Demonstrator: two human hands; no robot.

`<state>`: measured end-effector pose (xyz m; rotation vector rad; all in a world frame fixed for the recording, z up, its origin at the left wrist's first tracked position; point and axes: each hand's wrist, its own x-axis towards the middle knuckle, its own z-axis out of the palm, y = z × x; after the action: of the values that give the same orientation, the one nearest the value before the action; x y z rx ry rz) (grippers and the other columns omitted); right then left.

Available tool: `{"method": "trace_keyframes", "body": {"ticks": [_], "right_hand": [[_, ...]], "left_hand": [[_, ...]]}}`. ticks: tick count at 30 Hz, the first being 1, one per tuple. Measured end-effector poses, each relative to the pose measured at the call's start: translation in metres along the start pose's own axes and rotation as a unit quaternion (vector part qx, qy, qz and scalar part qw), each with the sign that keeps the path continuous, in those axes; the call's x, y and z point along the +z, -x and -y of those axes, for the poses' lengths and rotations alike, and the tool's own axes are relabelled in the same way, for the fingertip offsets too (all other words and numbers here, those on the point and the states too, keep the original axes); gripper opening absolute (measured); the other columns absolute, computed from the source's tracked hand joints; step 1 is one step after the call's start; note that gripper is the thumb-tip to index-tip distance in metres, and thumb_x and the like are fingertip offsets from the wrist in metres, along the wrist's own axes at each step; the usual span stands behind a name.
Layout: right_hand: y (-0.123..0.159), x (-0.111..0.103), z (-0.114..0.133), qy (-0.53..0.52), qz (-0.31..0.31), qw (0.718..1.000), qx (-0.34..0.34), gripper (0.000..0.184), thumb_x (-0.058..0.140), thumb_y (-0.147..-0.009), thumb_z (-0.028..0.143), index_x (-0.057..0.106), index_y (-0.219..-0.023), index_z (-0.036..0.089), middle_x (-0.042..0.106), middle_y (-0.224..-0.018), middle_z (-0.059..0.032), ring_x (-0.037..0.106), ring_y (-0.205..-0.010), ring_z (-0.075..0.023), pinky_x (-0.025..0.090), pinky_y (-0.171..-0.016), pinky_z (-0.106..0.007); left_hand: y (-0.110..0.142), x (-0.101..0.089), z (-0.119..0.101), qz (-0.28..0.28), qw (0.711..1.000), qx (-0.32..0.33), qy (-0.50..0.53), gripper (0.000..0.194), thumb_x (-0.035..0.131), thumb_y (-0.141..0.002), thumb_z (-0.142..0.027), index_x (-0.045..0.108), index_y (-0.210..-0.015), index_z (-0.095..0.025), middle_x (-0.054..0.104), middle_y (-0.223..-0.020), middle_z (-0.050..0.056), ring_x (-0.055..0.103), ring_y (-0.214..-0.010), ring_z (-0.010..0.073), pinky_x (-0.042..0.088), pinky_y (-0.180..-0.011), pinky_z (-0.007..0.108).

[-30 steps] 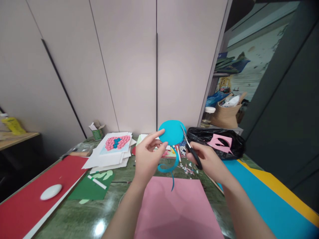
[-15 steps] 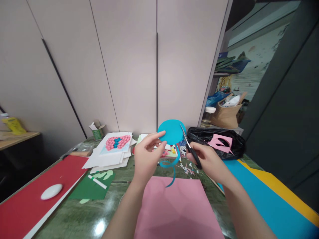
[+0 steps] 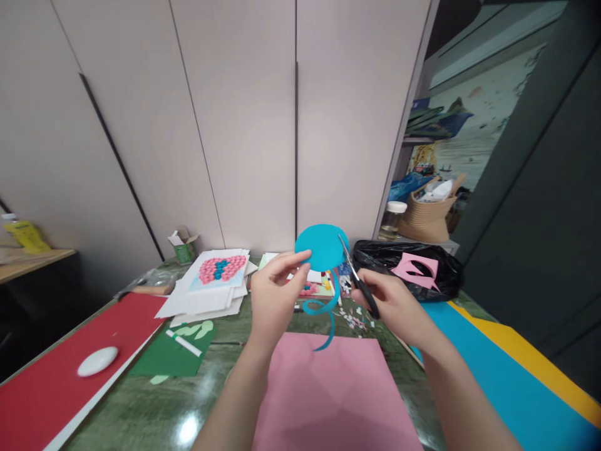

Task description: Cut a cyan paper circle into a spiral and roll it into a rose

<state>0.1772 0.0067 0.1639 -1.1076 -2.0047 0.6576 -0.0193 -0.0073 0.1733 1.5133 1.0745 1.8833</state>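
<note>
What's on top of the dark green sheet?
A white marker and pale green leaf shapes lie on the dark green sheet; whatever they cover can't be seen.

The left hand (image 3: 277,291) is raised, thumb and index finger pinched. The right hand (image 3: 385,299) curls, knuckles up.

White glare (image 3: 188,429) on tabletop (image 3: 141,407)

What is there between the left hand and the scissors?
In the head view, a round blue paper spans from the left hand to the scissors.
</note>
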Motion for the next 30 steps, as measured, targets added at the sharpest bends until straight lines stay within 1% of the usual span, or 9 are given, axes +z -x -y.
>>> {"method": "trace_keyframes", "body": {"ticks": [4, 9, 14, 19, 23, 27, 30], "right_hand": [[0.0002, -0.0006, 0.0016, -0.008, 0.005, 1.0, 0.008, 0.035, 0.055, -0.083, 0.039, 0.032, -0.065, 0.02, 0.031, -0.063, 0.0049, 0.027, -0.06, -0.0093, 0.023, -0.051, -0.022], [0.0001, -0.0006, 0.0018, -0.012, 0.006, 1.0, 0.014, 0.034, 0.057, -0.081, 0.037, 0.032, -0.065, 0.02, 0.03, -0.063, 0.0052, 0.026, -0.061, -0.0096, 0.023, -0.052, -0.022], [-0.0003, -0.0001, -0.0007, -0.009, 0.004, 1.0, 0.009, 0.035, 0.056, -0.082, 0.039, 0.032, -0.065, 0.02, 0.031, -0.063, 0.0053, 0.027, -0.06, -0.0095, 0.023, -0.052, -0.022], [-0.0013, 0.0005, -0.0012, 0.008, 0.0, 1.0, -0.001, 0.038, 0.052, -0.085, 0.045, 0.031, -0.064, 0.02, 0.031, -0.063, 0.0052, 0.027, -0.06, -0.0093, 0.024, -0.052, -0.022], [-0.0011, 0.0008, -0.0001, 0.001, 0.0, 1.0, 0.0, 0.038, 0.053, -0.084, 0.044, 0.032, -0.064, 0.02, 0.031, -0.062, 0.005, 0.027, -0.06, -0.0092, 0.023, -0.052, -0.022], [-0.0001, 0.0007, -0.0004, -0.016, 0.011, 1.0, -0.001, 0.033, 0.055, -0.084, 0.043, 0.039, -0.068, 0.019, 0.036, -0.064, 0.0046, 0.029, -0.06, -0.0097, 0.025, -0.054, -0.023], [0.0001, 0.0003, -0.0006, -0.015, 0.007, 1.0, -0.003, 0.031, 0.053, -0.085, 0.045, 0.045, -0.071, 0.019, 0.041, -0.065, 0.0035, 0.032, -0.06, -0.0107, 0.027, -0.054, -0.024]], "left_hand": [[-0.0003, -0.0011, 0.0014, -0.003, 1.0, 0.003, -0.001, 0.018, 0.067, -0.075, -0.023, 0.074, -0.09, -0.02, 0.072, -0.093, 0.005, 0.066, -0.08, 0.0158, 0.058, -0.066, 0.026], [-0.0004, -0.0014, -0.0011, -0.009, 1.0, 0.007, -0.005, 0.017, 0.067, -0.075, -0.022, 0.075, -0.09, -0.021, 0.071, -0.092, 0.005, 0.065, -0.078, 0.0136, 0.058, -0.063, 0.022], [0.0002, 0.0006, -0.0013, -0.01, 1.0, -0.007, 0.008, 0.025, 0.068, -0.073, -0.024, 0.073, -0.097, -0.021, 0.068, -0.085, 0.004, 0.063, -0.071, 0.012, 0.059, -0.06, 0.023], [0.0025, 0.0021, 0.0012, -0.009, 1.0, 0.005, 0.018, 0.033, 0.069, -0.073, -0.022, 0.069, -0.106, -0.022, 0.066, -0.094, 0.004, 0.062, -0.073, 0.0109, 0.059, -0.063, 0.023], [0.0033, 0.0025, 0.001, -0.006, 1.0, 0.001, 0.023, 0.034, 0.069, -0.073, -0.022, 0.069, -0.107, -0.02, 0.067, -0.092, 0.005, 0.061, -0.069, 0.0102, 0.059, -0.063, 0.024], [0.0019, 0.0018, -0.0001, 0.014, 1.0, -0.011, 0.023, 0.033, 0.069, -0.072, -0.022, 0.069, -0.105, -0.019, 0.068, -0.092, 0.006, 0.061, -0.067, 0.0098, 0.057, -0.064, 0.023], [0.0012, 0.0009, -0.0004, 0.033, 0.999, -0.016, 0.017, 0.033, 0.069, -0.072, -0.02, 0.07, -0.104, -0.019, 0.068, -0.095, 0.007, 0.062, -0.068, 0.0101, 0.056, -0.065, 0.023]]}}
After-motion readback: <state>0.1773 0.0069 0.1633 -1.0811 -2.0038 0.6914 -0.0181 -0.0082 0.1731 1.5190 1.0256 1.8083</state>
